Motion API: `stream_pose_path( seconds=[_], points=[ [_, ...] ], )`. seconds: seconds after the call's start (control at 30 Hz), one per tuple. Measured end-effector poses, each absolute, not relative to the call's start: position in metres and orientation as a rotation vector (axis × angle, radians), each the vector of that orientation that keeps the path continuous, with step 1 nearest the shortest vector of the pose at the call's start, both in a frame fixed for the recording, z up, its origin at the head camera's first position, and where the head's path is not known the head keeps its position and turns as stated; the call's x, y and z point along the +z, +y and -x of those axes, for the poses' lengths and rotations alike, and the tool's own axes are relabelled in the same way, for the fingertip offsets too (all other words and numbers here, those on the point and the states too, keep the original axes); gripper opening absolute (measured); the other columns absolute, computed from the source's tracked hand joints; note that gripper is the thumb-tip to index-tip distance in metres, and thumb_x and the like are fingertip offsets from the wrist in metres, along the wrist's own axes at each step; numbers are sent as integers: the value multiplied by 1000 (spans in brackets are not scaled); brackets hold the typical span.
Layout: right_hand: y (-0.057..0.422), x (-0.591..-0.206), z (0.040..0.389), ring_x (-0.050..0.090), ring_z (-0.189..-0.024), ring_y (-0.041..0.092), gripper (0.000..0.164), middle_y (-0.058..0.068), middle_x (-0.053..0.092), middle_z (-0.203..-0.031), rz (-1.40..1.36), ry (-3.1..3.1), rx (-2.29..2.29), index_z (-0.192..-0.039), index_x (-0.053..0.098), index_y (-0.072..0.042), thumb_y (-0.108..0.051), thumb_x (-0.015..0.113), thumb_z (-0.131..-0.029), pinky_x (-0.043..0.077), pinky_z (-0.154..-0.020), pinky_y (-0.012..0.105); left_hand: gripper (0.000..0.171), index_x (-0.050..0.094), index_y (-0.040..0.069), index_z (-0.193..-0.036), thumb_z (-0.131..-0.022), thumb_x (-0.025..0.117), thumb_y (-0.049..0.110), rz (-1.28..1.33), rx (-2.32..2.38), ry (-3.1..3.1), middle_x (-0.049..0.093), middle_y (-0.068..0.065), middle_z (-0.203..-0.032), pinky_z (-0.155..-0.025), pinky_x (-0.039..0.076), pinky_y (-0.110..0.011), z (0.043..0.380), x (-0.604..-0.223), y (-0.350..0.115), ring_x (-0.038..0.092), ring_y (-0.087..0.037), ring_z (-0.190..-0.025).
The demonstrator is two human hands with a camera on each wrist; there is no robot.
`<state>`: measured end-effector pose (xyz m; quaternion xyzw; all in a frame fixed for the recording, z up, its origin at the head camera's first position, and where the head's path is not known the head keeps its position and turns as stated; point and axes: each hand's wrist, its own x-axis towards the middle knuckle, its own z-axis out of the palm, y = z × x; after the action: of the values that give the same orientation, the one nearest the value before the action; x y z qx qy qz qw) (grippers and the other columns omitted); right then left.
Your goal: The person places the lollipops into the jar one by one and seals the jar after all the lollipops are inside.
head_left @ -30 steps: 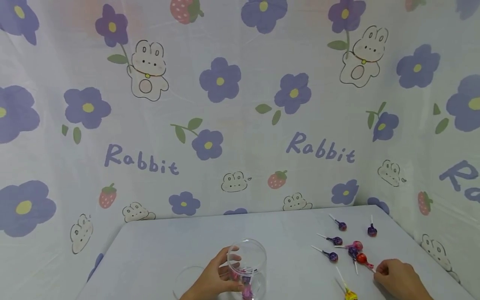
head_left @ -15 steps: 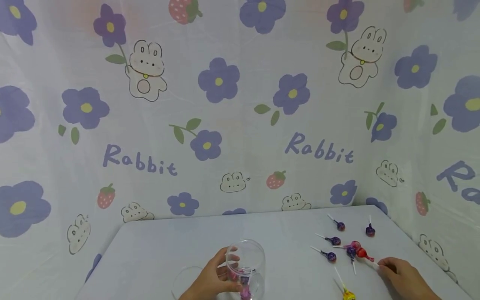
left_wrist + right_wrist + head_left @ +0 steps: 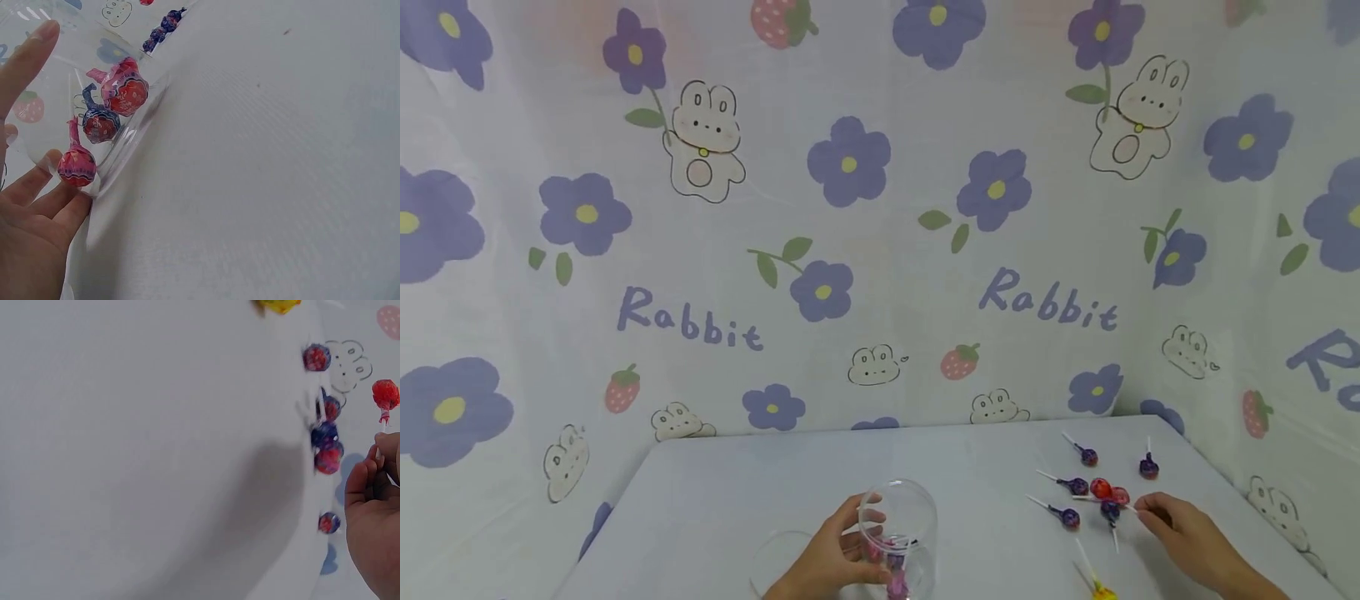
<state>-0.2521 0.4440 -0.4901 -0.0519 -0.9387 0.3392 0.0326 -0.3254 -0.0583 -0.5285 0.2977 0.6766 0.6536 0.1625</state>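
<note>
In the head view my left hand [image 3: 827, 550] grips a clear round jar [image 3: 925, 517] at its side. Inside it are pink lollipops [image 3: 77, 167] and a dark blue-purple lollipop [image 3: 101, 125], seen close up in the left wrist view. My right hand [image 3: 1187, 537] pinches the white stick of a red lollipop [image 3: 385, 394], whose head points up, off the table. In the head view its red head overlaps a small cluster on the right, made of a pink lollipop [image 3: 1121, 495] and a purple lollipop [image 3: 1109, 511].
Several other purple lollipops [image 3: 1070, 518] lie scattered on the right half of the white table [image 3: 985, 467]. A yellow lollipop [image 3: 1103, 592] lies at the front edge of the view. A clear round lid [image 3: 757, 550] is left of the jar. A patterned cloth [image 3: 917, 317] hangs behind.
My right hand has taken the red lollipop by its stick and raised it from the table, moving slightly up and left. My left hand keeps its grip on the jar.
</note>
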Motion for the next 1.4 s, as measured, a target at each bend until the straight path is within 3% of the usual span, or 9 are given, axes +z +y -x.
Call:
stream_pose_path(
  seconds=[0.27, 0.43, 0.67, 1.1, 1.23, 1.4],
  points=[
    [417, -467, 262, 56, -87, 23, 19, 7, 64, -98, 3, -2838, 1075, -115, 61, 9, -6, 53, -107, 51, -66, 27, 91, 40, 5, -153, -79, 92, 11, -876, 1872, 1927, 51, -26, -139, -102, 52, -39, 330, -527, -57, 57, -38, -126],
    [399, -456, 270, 54, -83, 22, 12, 5, 59, -91, -104, -2810, 1103, -110, 62, 5, -4, 55, -106, 48, -64, 26, 91, 40, 5, -152, -78, 92, 10, -890, 1878, 1918, 51, -26, -138, -102, 52, -40, 329, -527, -57, 58, -38, -125],
    [376, -444, 281, 56, -89, 22, 9, 3, 62, -96, -270, -2806, 1090, -109, 64, 0, -4, 58, -105, 53, -73, 27, 88, 42, 9, -152, -80, 91, 7, -885, 1876, 1906, 54, -25, -137, -102, 52, -42, 328, -530, -56, 62, -36, -121],
    [323, -417, 296, 53, -76, 15, 7, 0, 56, -86, -570, -2761, 1171, -107, 63, -2, -7, 58, -106, 49, -63, 25, 90, 38, 3, -154, -81, 91, 11, -883, 1878, 1870, 53, -28, -139, -99, 54, -40, 330, -533, -58, 64, -35, -117],
    [308, -412, 300, 54, -78, 15, 7, 0, 58, -88, -647, -2752, 1193, -107, 63, -3, -7, 59, -106, 52, -67, 24, 91, 38, 3, -153, -80, 92, 10, -876, 1875, 1875, 53, -27, -138, -98, 55, -39, 330, -532, -58, 65, -34, -115],
    [290, -408, 304, 56, -83, 17, 7, 0, 60, -93, -740, -2749, 1215, -108, 63, -4, -8, 58, -107, 54, -73, 25, 88, 41, 8, -153, -81, 91, 11, -787, 1844, 1933, 56, -21, -138, -101, 53, -47, 329, -527, -58, 64, -36, -118]
  ],
)
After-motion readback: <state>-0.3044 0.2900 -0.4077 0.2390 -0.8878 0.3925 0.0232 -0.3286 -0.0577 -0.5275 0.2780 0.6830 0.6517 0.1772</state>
